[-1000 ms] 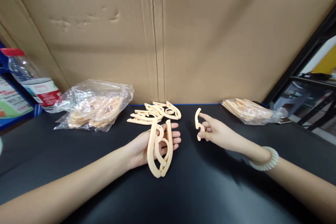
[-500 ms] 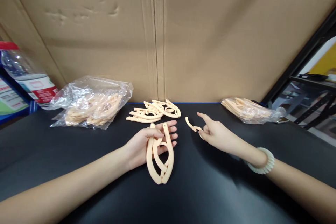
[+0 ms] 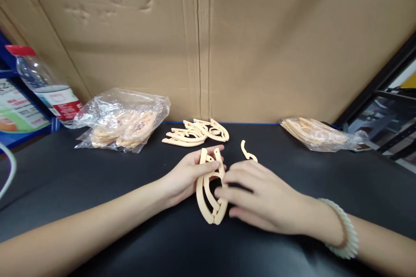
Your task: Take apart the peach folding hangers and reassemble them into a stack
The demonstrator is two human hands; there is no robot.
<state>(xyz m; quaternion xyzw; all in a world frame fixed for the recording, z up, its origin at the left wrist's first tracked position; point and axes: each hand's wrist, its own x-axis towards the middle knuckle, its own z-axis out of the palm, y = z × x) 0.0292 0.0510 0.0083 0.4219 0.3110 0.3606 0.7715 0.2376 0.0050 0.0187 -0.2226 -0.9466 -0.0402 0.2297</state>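
A folded cream plastic folding hanger [image 3: 202, 201] stands tilted in my left hand [image 3: 182, 179], the thumb pressed across its front and the fingers behind. Its two curved arms meet at the bottom. My right hand [image 3: 271, 199], slightly blurred, reaches over the hanger's right arm with its fingers apart; whether the fingertips touch it I cannot tell. Just beyond that hand a loose cream hook [image 3: 245, 149] lies on the black table [image 3: 156, 246], its near end partly hidden. Several more folded hangers [image 3: 185, 139] lie in an overlapping pile behind my left hand.
At the left sits a clear plastic bag [image 3: 130, 99] of cream hangers, beside a red-capped bottle [image 3: 48, 78]. Another bag of hangers [image 3: 312, 133] lies at the back right. A cardboard wall [image 3: 260, 52] rises along the back edge; black shelving [image 3: 393, 97] stands at right.
My right hand has moved from beside the hook, left and nearer, to the hanger. The hook stays on the table. The whole view has shifted slightly.
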